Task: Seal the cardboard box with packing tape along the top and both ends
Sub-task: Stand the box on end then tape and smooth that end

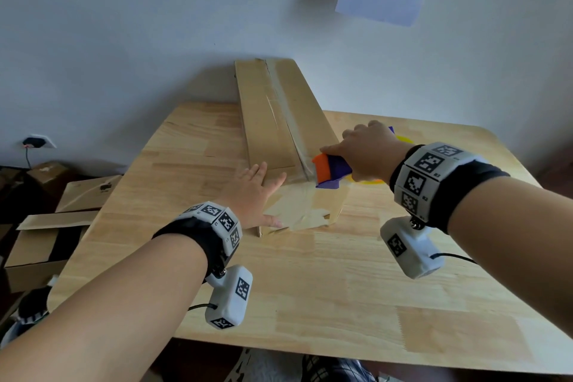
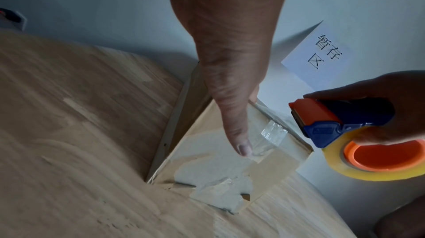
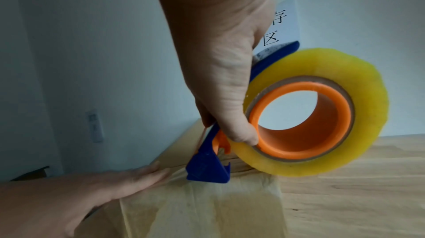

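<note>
Cardboard box (image 1: 273, 121) lying on table (image 1: 341, 273), long axis running from near end toward wall. Right hand (image 1: 369, 149) gripping tape dispenser (image 1: 328, 172) at box's near top edge, on centre seam. Left hand (image 1: 257, 192) flat, fingers straight, pressing box's near-left corner. Next pull likely down near end.

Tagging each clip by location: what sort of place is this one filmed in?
Probably a small packing or storage room: a light wooden table against a plain white wall, spare brown cardboard boxes on the floor, and a white paper sign with Chinese characters on the wall.
</note>
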